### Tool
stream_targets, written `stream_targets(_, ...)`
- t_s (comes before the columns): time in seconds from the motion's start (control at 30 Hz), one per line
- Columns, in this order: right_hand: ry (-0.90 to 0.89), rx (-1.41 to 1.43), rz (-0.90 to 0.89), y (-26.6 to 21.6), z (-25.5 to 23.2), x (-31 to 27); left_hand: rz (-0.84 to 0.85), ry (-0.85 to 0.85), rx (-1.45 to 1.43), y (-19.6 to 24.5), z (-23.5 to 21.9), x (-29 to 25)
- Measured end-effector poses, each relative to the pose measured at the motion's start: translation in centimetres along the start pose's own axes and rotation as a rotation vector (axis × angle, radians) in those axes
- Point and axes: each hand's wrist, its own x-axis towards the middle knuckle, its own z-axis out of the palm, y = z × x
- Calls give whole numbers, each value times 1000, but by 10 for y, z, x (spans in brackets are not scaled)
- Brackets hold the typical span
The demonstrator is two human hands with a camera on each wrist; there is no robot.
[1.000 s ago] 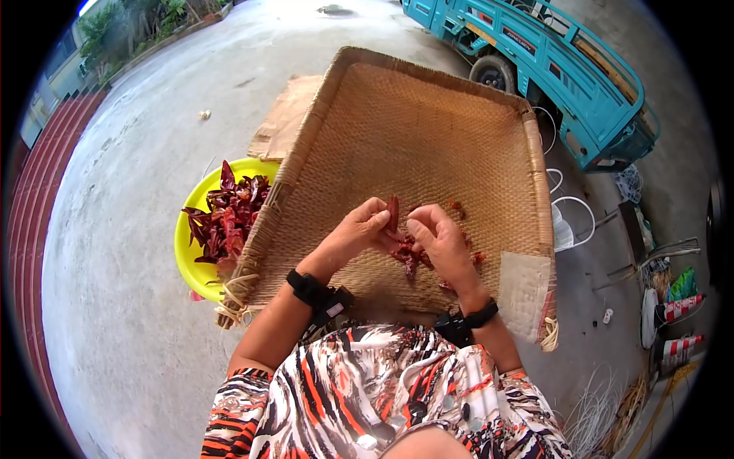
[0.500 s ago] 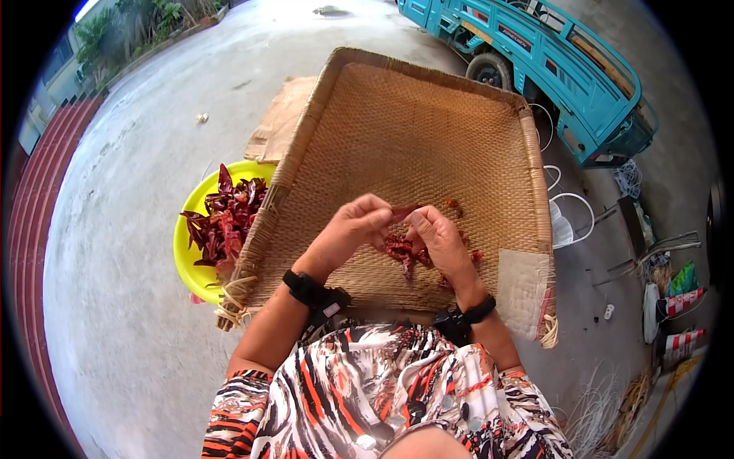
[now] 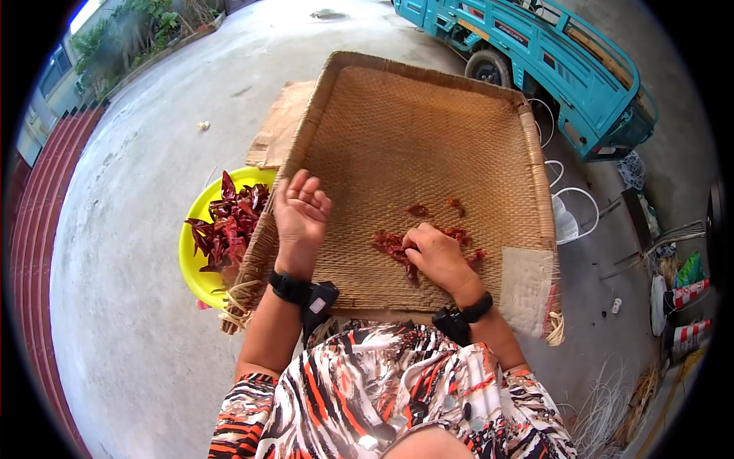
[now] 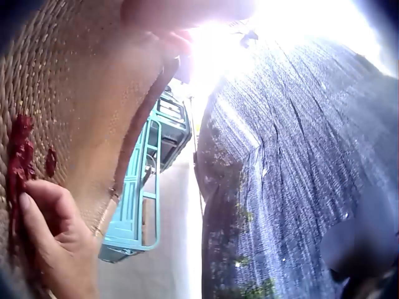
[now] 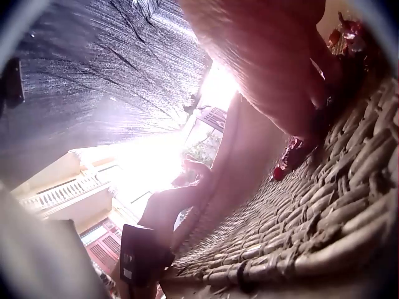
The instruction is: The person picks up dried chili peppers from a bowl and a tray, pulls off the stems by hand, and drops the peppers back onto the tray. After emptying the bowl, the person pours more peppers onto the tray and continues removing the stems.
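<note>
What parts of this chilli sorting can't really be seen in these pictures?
- Right hand: in the head view its fingertips are curled under among the chillies on the woven tray, so any grip is hidden.
- Left wrist view: glare washes out the middle.
- Right wrist view: the palm fills the frame, blurred.
- Yellow bowl: partly hidden under the tray's rim.

No lettering, label, brand, number or sign can be read in any of the views. The teal cart [image 3: 550,69] bears small markings along its side rail, too small and blurred to make out, and the black wrist devices [image 3: 313,294] show no legible print.
</note>
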Motion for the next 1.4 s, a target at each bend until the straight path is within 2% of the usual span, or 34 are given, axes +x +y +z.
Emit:
stream_targets(0.03, 7, -18, -9, 3, 1, 0, -106, -121, 99, -1, -7, 5)
stream_targets(0.07, 46, -25, -22, 4, 2, 1, -121, -177, 288, -9, -11, 8)
stream_targets(0.13, 123, -38, -45, 7, 3, 0, -184, -346, 490, -20, -1, -10)
stream_targets(0.2, 142, 79, -34, 4, -2, 2, -218, -375, 943, -29, 19, -29)
stream_targets(0.23, 152, 138, -29, 2, -4, 3, -253, -517, 1082, -31, 21, -31)
stream_targets(0.27, 134, 185, -19, -2, -7, 3, -225, -636, 1111, -37, 19, -33)
stream_targets(0.43, 97, 481, 51, -15, -11, 5, -318, -768, 1119, -40, 21, -37)
stream_targets(0.53, 127, 652, 59, -19, -12, 6, -242, -703, 1123, -36, 27, -45)
stream_targets(0.63, 169, 826, 51, -19, -8, 7, -264, -727, 1173, -35, 29, -44)
stream_targets(0.73, 134, 925, 100, -17, -11, 7, -268, -759, 1120, -35, 28, -42)
stream_targets(0.83, 128, 1050, 177, -12, -9, 8, -204, -624, 982, -33, 29, -40)
stream_targets(0.97, 49, 464, 0, -6, -1, 5, 24, -452, 381, -27, 31, -32)
stream_targets(1.0, 38, 417, -8, -6, -1, 5, 37, -508, 171, -20, 32, -29)
stream_targets(1.07, 12, 327, -25, -7, 1, 4, 116, -397, -58, -12, 34, -29)
stream_targets(1.17, -19, 159, -35, -10, 0, 3, 122, -179, -55, 0, 25, -22)
stream_targets(1.27, -45, -27, -92, -12, 4, 2, -26, -65, 68, -4, 8, -6)
stream_targets(1.33, -52, -99, -119, -12, 6, 4, -127, -72, 258, -14, 11, -9)
stream_targets(1.4, -48, -131, -124, -11, 8, 4, -199, -251, 377, -21, 9, -15)
